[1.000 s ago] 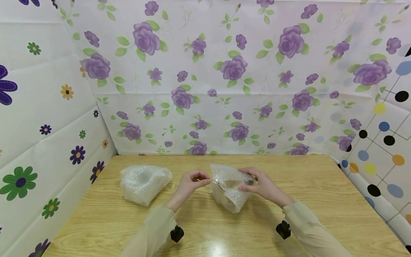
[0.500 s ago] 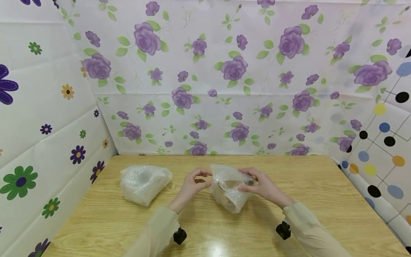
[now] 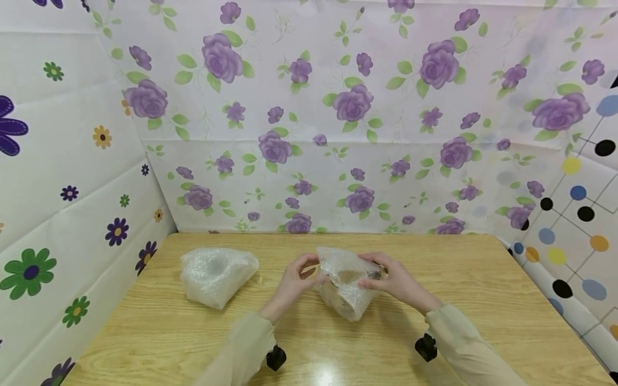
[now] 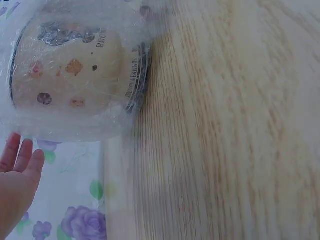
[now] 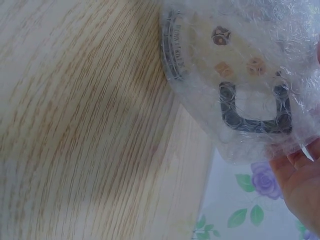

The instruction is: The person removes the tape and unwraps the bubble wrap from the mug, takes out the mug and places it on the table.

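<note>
A cream mug (image 4: 75, 70) with small printed pictures, lettering round one end and a dark square handle (image 5: 256, 127) shows through clear bubble wrap (image 3: 340, 260). It is near the middle of the table. My right hand (image 3: 398, 281) grips the wrapped mug from the right, thumb in front and fingers over the top. From the left, my left hand (image 3: 296, 279) reaches up to the wrap, thumb and fingers spread apart. In the left wrist view, its nearly straight fingers (image 4: 22, 155) have their tips right at the wrap's edge.
Another bubble-wrapped bundle (image 3: 217, 276) lies on the wooden table (image 3: 434, 257) to the left; what is inside is hidden. Patterned cloth (image 3: 309, 107) hangs behind the table and along both sides.
My left hand has moved right, up to the wrapped mug, and its thumb and fingers have spread from close together. The right hand and the mug have hardly moved.
</note>
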{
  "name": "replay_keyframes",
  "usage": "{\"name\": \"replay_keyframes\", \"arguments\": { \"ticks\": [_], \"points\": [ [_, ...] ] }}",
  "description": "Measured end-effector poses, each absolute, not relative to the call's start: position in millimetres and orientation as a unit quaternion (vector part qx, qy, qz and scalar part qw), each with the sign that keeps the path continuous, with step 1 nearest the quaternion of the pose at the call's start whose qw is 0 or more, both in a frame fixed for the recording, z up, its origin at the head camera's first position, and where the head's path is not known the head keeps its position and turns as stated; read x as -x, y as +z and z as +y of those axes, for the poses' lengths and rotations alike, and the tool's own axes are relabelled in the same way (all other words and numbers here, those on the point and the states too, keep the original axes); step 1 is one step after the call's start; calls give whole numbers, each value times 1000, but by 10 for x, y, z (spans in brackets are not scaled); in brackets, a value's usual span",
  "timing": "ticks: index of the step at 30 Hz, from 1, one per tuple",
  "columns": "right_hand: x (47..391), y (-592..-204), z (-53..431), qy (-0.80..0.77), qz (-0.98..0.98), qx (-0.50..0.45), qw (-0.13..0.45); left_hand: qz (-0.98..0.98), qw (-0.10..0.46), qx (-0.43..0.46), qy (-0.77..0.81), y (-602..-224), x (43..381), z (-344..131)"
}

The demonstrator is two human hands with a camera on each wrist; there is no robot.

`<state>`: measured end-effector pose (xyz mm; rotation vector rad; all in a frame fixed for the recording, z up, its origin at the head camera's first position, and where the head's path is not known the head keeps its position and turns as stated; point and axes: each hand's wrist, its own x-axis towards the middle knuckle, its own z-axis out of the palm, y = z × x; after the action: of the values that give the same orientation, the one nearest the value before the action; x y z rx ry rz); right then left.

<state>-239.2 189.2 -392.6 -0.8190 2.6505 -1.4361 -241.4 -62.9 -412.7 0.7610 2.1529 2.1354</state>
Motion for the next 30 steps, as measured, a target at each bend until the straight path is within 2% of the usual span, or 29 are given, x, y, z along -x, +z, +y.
{"name": "replay_keyframes", "arguments": {
  "ticks": [8,13,20,30],
  "points": [
    [2377,-3914,1876,-459,850,258,8,684,21,-241,688,-4154,2394,-574],
    [2401,-3958,1892,-466,845,263,7,685,12,-240,688,-4163,2394,-546],
    [2560,-4215,1977,-462,848,260,-5,690,3,-234,685,-4172,2393,-526],
    [2562,-4232,1984,-475,848,236,0,702,-6,-236,672,-4176,2407,-515]
  ]
}}
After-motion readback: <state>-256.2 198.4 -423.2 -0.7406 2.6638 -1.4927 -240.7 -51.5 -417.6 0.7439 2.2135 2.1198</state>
